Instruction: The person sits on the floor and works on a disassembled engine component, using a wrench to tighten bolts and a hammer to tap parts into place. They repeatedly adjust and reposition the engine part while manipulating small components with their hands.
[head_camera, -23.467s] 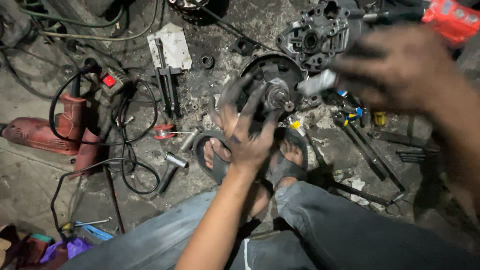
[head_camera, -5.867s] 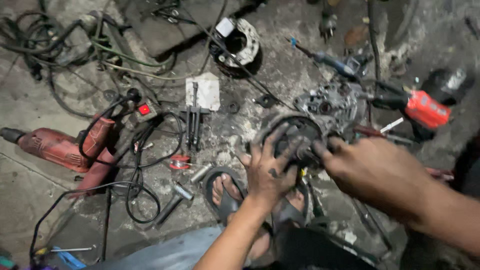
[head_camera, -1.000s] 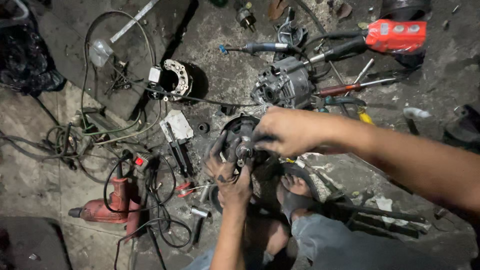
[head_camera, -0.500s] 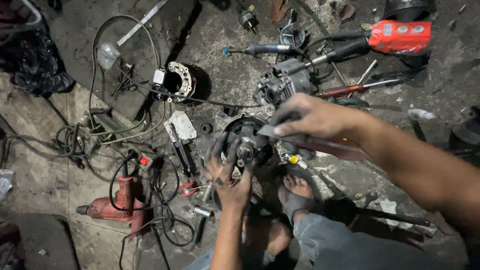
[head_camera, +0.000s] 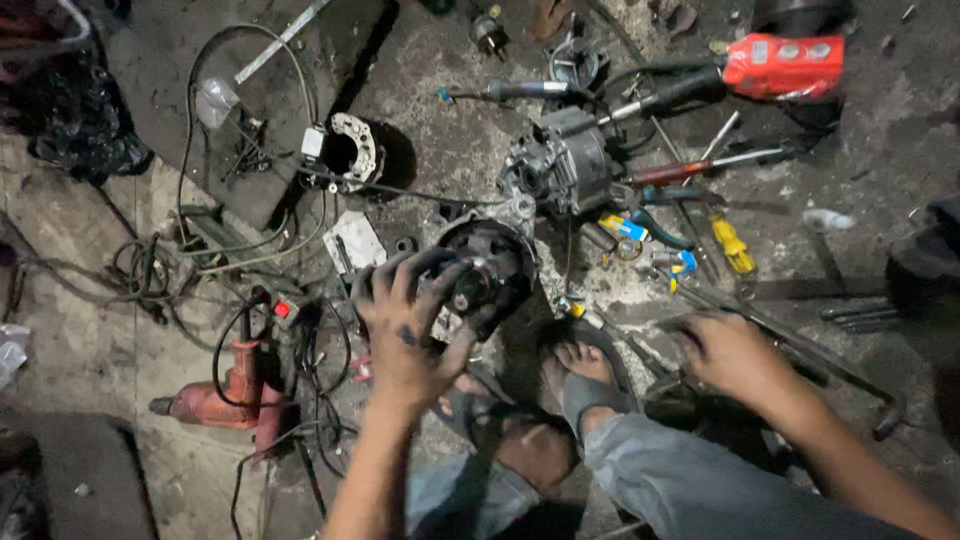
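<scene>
Left hand spread wide, fingers gripping the round black motor housing, right hand blurred, low among tools, grip unclear, sandalled foot between both hands

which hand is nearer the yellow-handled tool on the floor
Right. The right hand lies just below the yellow-handled tool, apart from it. The left hand is far off to its left, on the round dark motor part.

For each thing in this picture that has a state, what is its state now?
Left hand: fingers spread, gripping the round dark motor part.
Right hand: blurred, low over the tools on the floor, grasp unclear.
Grey motor housing: lying on its side, apart.
Red drill: lying flat, untouched.
Ring-shaped part: lying separate.
</scene>
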